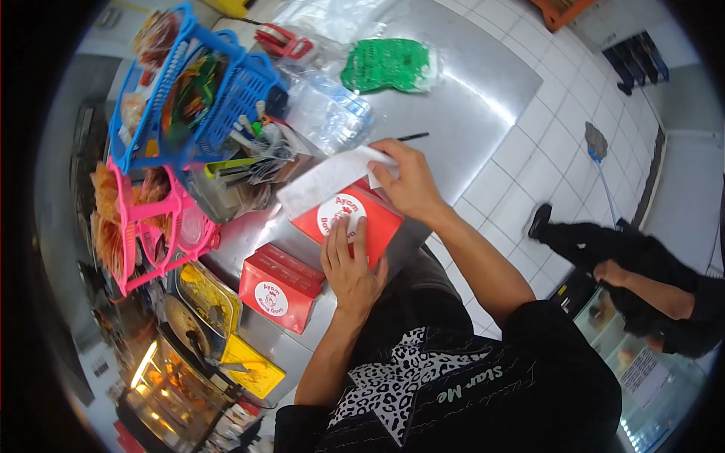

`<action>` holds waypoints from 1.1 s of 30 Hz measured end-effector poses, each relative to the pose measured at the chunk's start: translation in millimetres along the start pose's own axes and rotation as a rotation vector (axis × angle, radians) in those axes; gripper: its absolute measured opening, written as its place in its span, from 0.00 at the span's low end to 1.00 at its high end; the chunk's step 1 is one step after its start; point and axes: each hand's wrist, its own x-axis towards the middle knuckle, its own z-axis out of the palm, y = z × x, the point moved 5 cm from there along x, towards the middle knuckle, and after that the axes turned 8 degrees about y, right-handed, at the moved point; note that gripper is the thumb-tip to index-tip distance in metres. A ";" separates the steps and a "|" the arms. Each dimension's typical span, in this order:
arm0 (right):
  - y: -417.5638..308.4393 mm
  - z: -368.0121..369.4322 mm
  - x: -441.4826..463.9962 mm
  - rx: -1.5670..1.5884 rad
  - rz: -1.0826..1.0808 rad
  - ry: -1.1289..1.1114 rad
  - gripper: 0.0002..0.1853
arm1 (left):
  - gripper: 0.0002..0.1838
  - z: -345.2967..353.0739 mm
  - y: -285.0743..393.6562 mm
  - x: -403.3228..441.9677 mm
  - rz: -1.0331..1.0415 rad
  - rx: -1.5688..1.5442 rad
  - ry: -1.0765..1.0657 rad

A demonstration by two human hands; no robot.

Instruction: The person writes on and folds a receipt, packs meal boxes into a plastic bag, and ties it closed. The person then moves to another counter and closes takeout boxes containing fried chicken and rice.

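Paper slip [321,185] over red carton [385,223]

Metal counter [483,83], white-tiled floor [517,175] beside it; another person [664,279] in black, well apart. Left grip [352,270]: fingers spread on the carton's logo face. Right grip [412,180]: pinched on the slip's end.

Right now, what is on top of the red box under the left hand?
The left hand partly covers a white logo; paper in the right hand overlaps the box. What lies beneath is hidden.

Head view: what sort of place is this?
Probably a takeaway food kitchen, perhaps for chicken: red boxes marked "Ayam", a lit display case with food inside, and a yellow board with a knife.
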 end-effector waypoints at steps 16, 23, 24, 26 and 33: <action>50.2 -57.9 -78.2 -0.292 0.117 0.261 0.25 | 0.43 25.6 -17.1 -27.9 -0.286 -0.511 0.484; 80.8 -19.7 -82.4 -0.093 0.164 0.062 0.23 | 0.41 49.5 -29.6 -35.5 -0.544 -1.028 0.164; 80.6 -19.0 -81.6 -0.152 0.127 0.108 0.22 | 0.41 50.4 -33.6 -34.5 -0.523 -1.024 0.162; 79.6 -18.3 -81.9 -0.272 0.054 0.207 0.21 | 0.41 52.8 -42.2 -32.2 -0.479 -1.020 0.157; 18.9 -25.7 -93.0 -0.038 -0.050 0.266 0.16 | 0.47 -5.2 -32.9 -11.5 -0.062 -0.331 0.238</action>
